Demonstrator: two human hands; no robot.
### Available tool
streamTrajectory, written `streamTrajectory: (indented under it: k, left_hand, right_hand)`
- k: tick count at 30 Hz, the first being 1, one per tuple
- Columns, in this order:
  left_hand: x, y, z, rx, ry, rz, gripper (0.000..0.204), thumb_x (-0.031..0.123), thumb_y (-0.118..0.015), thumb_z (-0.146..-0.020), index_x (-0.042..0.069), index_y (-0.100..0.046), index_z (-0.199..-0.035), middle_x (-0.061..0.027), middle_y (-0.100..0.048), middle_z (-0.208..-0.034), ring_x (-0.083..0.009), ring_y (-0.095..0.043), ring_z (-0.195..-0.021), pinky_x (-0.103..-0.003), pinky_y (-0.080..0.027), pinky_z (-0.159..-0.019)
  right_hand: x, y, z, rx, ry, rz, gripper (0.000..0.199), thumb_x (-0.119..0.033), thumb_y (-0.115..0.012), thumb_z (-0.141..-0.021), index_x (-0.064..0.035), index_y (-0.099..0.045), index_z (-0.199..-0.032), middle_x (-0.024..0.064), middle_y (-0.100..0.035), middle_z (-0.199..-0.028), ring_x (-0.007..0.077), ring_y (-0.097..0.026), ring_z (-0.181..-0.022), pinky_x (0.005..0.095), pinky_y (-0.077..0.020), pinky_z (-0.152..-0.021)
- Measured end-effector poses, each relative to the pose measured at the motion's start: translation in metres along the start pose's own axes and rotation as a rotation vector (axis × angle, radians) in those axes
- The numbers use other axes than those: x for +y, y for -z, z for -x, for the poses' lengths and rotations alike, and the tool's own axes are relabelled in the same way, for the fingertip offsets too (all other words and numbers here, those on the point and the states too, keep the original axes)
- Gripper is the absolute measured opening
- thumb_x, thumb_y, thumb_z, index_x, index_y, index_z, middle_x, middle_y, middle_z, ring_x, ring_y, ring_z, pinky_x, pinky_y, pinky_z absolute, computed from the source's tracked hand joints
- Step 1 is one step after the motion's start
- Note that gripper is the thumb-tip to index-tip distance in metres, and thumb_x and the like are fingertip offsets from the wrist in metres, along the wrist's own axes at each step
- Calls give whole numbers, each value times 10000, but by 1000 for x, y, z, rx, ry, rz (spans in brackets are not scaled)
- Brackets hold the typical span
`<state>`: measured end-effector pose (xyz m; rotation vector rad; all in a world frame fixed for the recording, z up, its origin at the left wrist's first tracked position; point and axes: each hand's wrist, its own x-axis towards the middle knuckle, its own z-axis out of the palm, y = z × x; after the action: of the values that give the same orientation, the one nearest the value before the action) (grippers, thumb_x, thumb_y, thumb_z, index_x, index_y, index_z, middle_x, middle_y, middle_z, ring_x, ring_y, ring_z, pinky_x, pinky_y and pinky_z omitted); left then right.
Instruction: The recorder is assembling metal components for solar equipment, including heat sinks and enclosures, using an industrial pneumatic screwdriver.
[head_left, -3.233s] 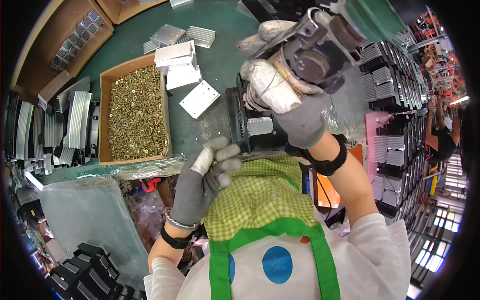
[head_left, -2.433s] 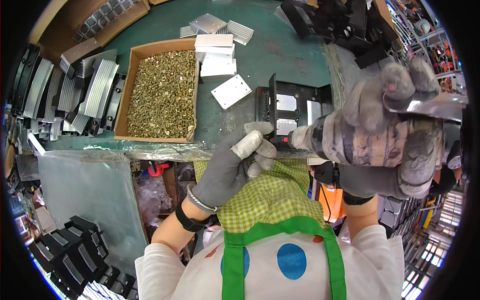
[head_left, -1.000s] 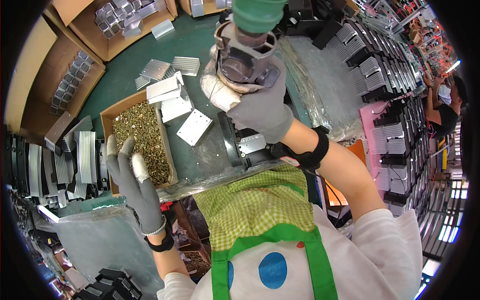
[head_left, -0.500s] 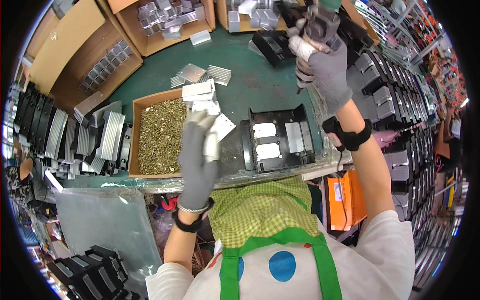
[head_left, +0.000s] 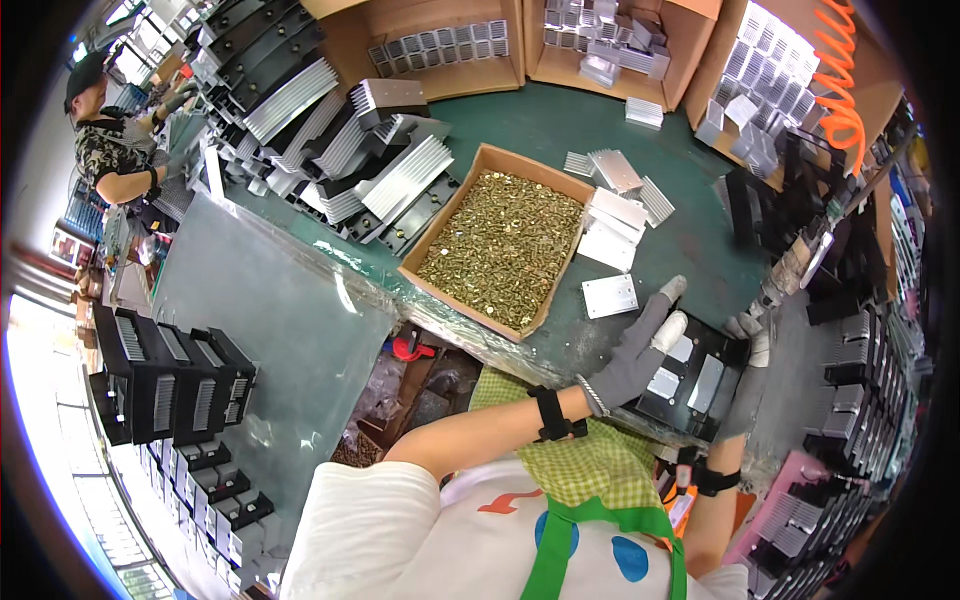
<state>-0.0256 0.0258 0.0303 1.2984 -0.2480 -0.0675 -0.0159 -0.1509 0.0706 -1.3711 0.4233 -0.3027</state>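
Note:
A black metal housing (head_left: 680, 410) with silver plates inside lies at the table's front edge. My left hand (head_left: 640, 355), in a grey glove with a white finger wrap, reaches over its left side. The fingers of that hand are stretched out and hold nothing. At the housing's right end is my right hand (head_left: 757, 345), gloved and smeared by motion. Its wrapped fingertips are at the housing's edge, but their grip is unclear. Just beyond that hand, a tape-wrapped power screwdriver (head_left: 788, 268) hangs at a slant. A loose white plate (head_left: 610, 296) lies near my left fingertips.
A cardboard tray of brass-coloured screws (head_left: 505, 245) stands left of the housing. Behind it lie finned heat sinks (head_left: 615, 172) and white plates (head_left: 612, 225). Open cartons (head_left: 430, 82) line the back. Black housings are stacked left and right. Another person (head_left: 120, 150) works far left.
My view has swung left. The right hand has come down from the raised screwdriver to the housing and no longer holds the tool. My left hand has moved from beside the screw tray to over the housing.

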Motion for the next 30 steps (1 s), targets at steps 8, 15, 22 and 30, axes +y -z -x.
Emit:
streamTrajectory:
  k: [8,15,22,30]
  left_hand:
    - [-8,2,-2,-25,-16,60,529,331,-332,-1084,1,-337,-1498,-149,-408,-1510,-248,-351,-1433,-368,-270,-1182]
    - [40,9,21,-119,195,386,524,324,-390,-1083,46,-316,-1521,-52,-416,-1495,-175,-382,-1369,-322,-321,-1136]
    - [109,95,78,175,135,916,593,396,-414,-1051,68,-292,-1529,-75,-373,-1522,-211,-361,-1387,-382,-295,-1157]
    - [169,177,184,487,-354,860,694,567,-466,-985,56,-405,-1451,-163,-494,-1411,-316,-496,-1298,-521,-315,-1156]
  right_hand:
    - [-48,42,-2,-281,285,-362,340,-356,-451,-1045,-70,-538,-883,-29,-420,-643,52,-295,-502,296,-449,-832]
    - [-106,-17,-17,-398,239,-204,300,-279,-388,-1079,-100,-451,-846,-22,-392,-773,93,-388,-693,222,-424,-940]
    - [-121,-146,59,-1064,569,528,652,-299,-545,-946,38,-370,-1476,156,-453,-1449,264,-406,-1366,370,-247,-1171]
    - [-118,-285,149,-1404,592,701,480,-146,-619,-930,56,-522,-1354,212,-598,-1289,294,-565,-1214,374,-412,-1037]
